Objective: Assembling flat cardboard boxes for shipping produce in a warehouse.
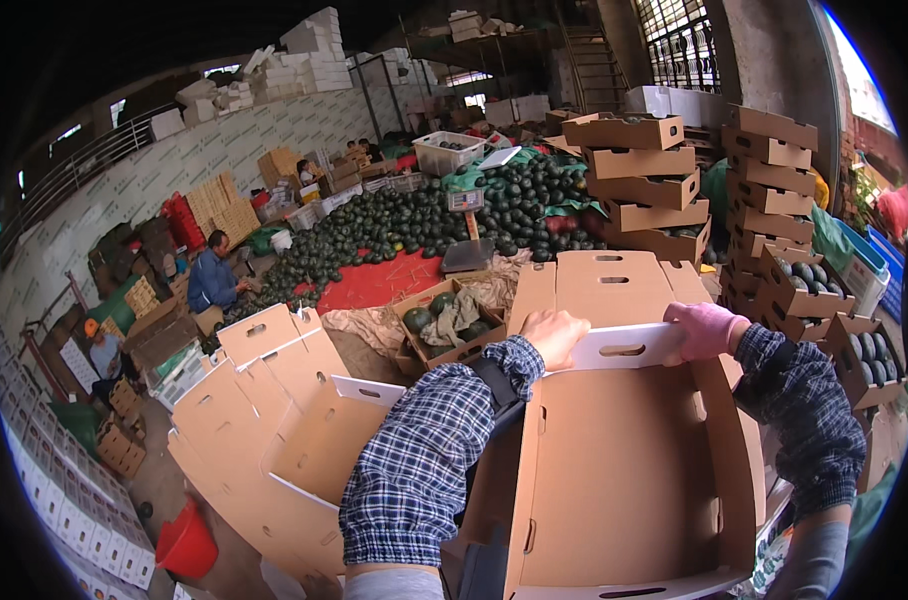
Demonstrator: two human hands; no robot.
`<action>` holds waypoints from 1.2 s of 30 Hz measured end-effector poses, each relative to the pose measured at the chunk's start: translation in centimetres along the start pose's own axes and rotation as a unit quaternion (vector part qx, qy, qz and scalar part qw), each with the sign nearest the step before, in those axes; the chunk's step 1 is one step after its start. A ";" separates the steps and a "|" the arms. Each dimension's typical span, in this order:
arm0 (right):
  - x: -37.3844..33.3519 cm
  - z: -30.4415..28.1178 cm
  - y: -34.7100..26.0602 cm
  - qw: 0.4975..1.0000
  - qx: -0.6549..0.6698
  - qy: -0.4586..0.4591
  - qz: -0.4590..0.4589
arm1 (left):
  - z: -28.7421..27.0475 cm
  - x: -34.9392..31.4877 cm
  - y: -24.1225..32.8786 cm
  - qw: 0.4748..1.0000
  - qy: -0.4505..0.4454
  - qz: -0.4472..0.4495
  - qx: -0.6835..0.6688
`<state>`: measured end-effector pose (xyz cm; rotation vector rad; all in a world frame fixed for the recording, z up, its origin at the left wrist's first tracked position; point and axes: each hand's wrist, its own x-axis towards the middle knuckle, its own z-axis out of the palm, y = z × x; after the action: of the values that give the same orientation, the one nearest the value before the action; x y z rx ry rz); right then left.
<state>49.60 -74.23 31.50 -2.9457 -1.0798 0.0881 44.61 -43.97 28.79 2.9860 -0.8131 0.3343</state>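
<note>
A shallow cardboard tray (pixel 624 480), brown inside with white panel edges, stands in front of me with its side walls raised. My left hand (pixel 557 338), bare below a checked sleeve cover, closes over the left end of its far end panel (pixel 629 348). At the panel's right end, my right hand (pixel 707 330) in a pink glove grips the top edge. An oval handle hole shows between the two hands. Flat cardboard blanks (pixel 599 280) lie just beyond that panel. Left of my left forearm rests a stack of partly folded cardboard blanks (pixel 274 400).
Dark green melons (pixel 374 225) form a big heap beyond a red sheet (pixel 382 290). Stacked trays (pixel 644 190) rise at the right. A scale (pixel 467 255) and a melon carton (pixel 444 325) stand ahead. Far left, a person in blue (pixel 214 275) sits; a red bucket (pixel 186 540) is lower left.
</note>
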 end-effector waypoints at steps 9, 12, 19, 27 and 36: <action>-13.9 -1.0 4.0 0.864 0.497 0.081 -0.027 | -7.8 -28.7 -11.9 0.802 0.224 -0.405 -0.378; -19.6 1.9 6.8 0.928 0.357 0.099 0.043 | -5.3 -38.6 -9.9 0.676 0.274 -0.582 -0.359; -15.6 6.3 2.8 0.938 0.230 -0.066 0.252 | 3.8 -50.2 -9.5 0.547 0.148 -0.796 -0.214; -15.0 4.5 -1.4 0.936 0.114 -0.077 0.323 | 4.1 -23.1 3.0 0.749 0.037 -0.378 -0.544; -15.6 3.3 -2.3 0.966 0.003 -0.023 0.259 | 1.3 -18.6 4.4 0.902 0.015 -0.192 -0.386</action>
<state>36.09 -82.57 29.09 -3.1468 -0.2819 0.1595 27.01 -38.59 23.39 2.2901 -0.2327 0.0182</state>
